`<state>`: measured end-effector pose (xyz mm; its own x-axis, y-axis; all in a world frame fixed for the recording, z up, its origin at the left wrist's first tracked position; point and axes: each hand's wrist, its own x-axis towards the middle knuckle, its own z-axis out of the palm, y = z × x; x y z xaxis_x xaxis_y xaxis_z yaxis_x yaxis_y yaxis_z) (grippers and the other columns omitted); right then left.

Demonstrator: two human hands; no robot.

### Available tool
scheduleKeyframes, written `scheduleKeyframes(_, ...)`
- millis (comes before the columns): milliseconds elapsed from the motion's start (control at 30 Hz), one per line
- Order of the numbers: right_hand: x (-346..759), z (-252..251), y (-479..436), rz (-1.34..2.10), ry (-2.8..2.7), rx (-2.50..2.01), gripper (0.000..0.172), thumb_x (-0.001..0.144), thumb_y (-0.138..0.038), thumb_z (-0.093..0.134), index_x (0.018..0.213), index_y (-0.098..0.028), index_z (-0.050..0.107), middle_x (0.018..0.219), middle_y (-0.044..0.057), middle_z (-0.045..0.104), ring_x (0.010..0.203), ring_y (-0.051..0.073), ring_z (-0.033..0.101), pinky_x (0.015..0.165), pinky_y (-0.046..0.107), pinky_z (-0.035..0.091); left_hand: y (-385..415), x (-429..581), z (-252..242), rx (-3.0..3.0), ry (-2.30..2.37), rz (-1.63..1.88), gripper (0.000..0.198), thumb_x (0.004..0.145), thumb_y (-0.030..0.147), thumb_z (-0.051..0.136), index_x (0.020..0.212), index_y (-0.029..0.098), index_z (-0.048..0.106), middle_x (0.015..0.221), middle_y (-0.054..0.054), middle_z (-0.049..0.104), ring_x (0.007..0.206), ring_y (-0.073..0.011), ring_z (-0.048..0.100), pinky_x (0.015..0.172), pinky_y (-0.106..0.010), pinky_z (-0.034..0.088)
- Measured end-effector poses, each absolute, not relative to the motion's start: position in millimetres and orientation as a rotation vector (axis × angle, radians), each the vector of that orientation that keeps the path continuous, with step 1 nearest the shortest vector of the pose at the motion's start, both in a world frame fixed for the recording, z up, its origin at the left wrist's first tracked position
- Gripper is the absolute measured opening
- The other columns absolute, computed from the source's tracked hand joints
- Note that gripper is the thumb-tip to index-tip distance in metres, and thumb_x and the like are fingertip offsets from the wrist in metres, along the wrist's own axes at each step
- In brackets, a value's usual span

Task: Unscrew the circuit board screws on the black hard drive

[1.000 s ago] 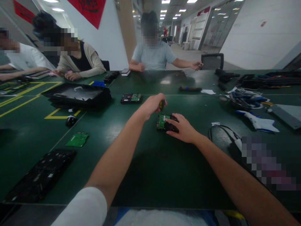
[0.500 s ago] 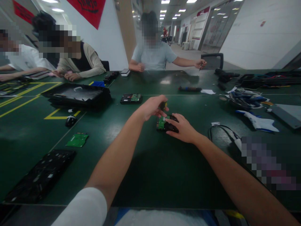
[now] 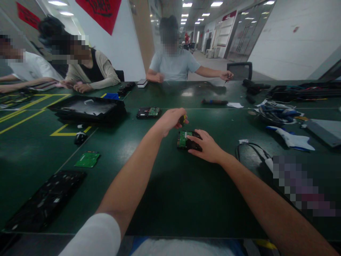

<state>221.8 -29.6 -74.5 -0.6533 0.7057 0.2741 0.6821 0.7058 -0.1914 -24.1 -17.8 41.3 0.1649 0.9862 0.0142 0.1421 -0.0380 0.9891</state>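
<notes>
The left hand (image 3: 172, 121) grips a dark-and-yellow tool (image 3: 182, 120) at eleven o'clock from the hard drive (image 3: 183, 139). On the tabletop (image 3: 183, 192), the right hand (image 3: 206, 146) clasps the drive's three-o'clock end.

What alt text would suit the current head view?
A person's right hand holds a hard drive on a green table. The left hand, just beyond it, grips a mostly hidden black-and-yellow object; a loose circuit board lies farther left.
</notes>
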Motion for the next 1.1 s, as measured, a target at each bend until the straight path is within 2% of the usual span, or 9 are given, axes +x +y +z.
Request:
scheduleKeyframes(233,221.8,-74.5,-30.4,0.106,-2.591,-1.099,0.071,0.098,-0.066,0.067,0.16,-0.035,0.054,0.17,0.015,0.04,0.157,0.044,0.036,0.123,0.072,0.036,-21.0,-23.9,42.9,1.43,1.141,1.005,0.034,0.091,0.049,0.062,0.092,0.018,0.077,0.096,-0.008,0.074,0.06,-0.0119,0.056,0.054,-0.027,0.042)
scheduleKeyframes(367,221.4,-74.8,-30.2,0.11,-2.583,-1.096,0.071,0.097,-0.065,0.069,0.159,-0.035,0.055,0.171,0.016,0.04,0.157,0.045,0.036,0.123,0.073,0.036,-23.2,-22.3,44.5,1.324,1.08,0.931,0.032,0.093,0.049,0.059,0.098,0.019,0.07,0.095,-0.008,0.074,0.052,-0.0113,0.053,0.048,-0.027,0.037)
scheduleKeyframes(533,221.2,-73.1,-31.3,0.095,-2.585,-1.091,0.069,0.097,-0.065,0.069,0.158,-0.034,0.057,0.168,0.017,0.042,0.156,0.044,0.037,0.122,0.072,0.037,-21.5,-23.1,42.0,1.208,1.01,0.917,0.028,0.093,0.047,0.062,0.096,0.019,0.059,0.094,-0.01,0.076,0.055,-0.0132,0.06,0.052,-0.028,0.044)
scheduleKeyframes(667,220.8,-71.8,-31.9,0.097,-2.59,-1.103,0.07,0.098,-0.064,0.068,0.159,-0.033,0.056,0.168,0.018,0.042,0.157,0.044,0.037,0.122,0.072,0.037,-19.8,-27.3,42.2,1.214,1.037,0.907,0.03,0.093,0.047,0.06,0.092,0.017,0.064,0.095,-0.011,0.076,0.062,-0.0151,0.066,0.055,-0.028,0.046)
scheduleKeyframes(900,221.2,-73.5,-30.3,0.102,-2.601,-1.102,0.071,0.098,-0.065,0.067,0.16,-0.033,0.054,0.17,0.017,0.039,0.157,0.045,0.036,0.123,0.071,0.036,-19.3,-27.2,44.3,1.357,1.15,0.944,0.039,0.094,0.047,0.055,0.092,0.014,0.076,0.094,-0.01,0.073,0.06,-0.0121,0.06,0.055,-0.027,0.044)
scheduleKeyframes(1100,222.0,-75.5,-29.2,0.104,-2.593,-1.094,0.071,0.098,-0.066,0.067,0.16,-0.035,0.054,0.171,0.016,0.039,0.157,0.045,0.035,0.123,0.072,0.037,-21.6,-20.7,43.0,1.358,1.113,0.954,0.029,0.091,0.044,0.062,0.098,0.017,0.069,0.096,-0.01,0.076,0.064,-0.0165,0.069,0.056,-0.028,0.048)
